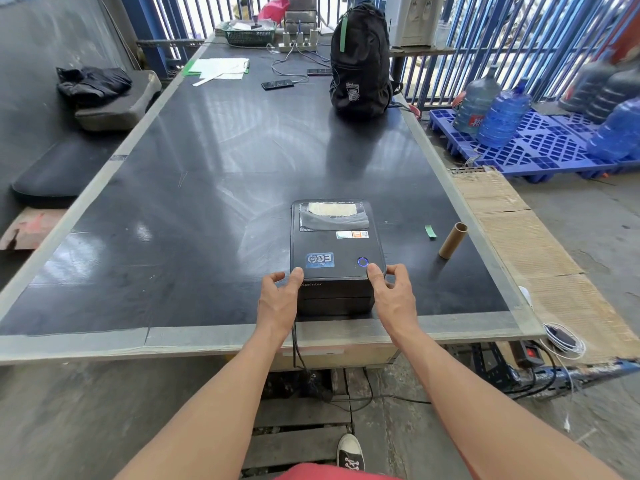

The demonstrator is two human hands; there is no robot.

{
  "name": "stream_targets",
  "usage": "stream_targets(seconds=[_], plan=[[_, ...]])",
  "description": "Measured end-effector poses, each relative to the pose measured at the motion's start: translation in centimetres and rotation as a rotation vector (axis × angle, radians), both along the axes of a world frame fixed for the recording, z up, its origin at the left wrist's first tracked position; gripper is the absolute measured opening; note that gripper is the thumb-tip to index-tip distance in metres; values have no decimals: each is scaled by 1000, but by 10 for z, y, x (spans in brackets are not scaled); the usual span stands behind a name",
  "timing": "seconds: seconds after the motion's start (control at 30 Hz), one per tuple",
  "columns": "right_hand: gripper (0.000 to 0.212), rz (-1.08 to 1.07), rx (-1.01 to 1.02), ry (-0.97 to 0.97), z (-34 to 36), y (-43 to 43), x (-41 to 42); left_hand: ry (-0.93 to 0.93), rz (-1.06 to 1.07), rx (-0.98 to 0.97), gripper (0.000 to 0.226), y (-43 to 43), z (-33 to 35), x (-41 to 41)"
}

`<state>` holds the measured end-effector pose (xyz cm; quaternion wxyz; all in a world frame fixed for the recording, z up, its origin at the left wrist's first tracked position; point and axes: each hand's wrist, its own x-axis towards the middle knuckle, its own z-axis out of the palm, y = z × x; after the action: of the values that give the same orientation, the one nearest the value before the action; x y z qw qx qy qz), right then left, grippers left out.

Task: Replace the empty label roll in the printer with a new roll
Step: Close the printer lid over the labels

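A black label printer (334,251) sits near the front edge of the dark table (207,188), lid down, a blue ring lit on its top. A pale roll shows through the lid window at the back. My left hand (278,299) rests on the printer's front left corner, thumb on top. My right hand (393,294) rests on the front right corner, thumb on the lid beside the lit ring. An empty brown cardboard core (453,240) lies on the table to the right of the printer, with a small green strip (430,231) beside it.
A black backpack (360,60) stands at the far right of the table, with a phone (277,84), cables, papers and a green basket (249,34) behind. Corrugated cardboard (526,244) flanks the table's right edge. Water jugs stand on a blue pallet (526,147).
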<state>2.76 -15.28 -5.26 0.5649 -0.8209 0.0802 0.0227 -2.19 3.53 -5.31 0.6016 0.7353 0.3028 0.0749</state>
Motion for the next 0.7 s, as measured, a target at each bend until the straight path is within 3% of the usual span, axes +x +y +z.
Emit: stream_targets(seconds=[0.53,0.7], plan=[[36,30,23,15,9,0,-4,-10,-32,17,40,0,1,-1],[36,29,35,24,11,1,-6,-18,-35,7,46,1,2,-1]])
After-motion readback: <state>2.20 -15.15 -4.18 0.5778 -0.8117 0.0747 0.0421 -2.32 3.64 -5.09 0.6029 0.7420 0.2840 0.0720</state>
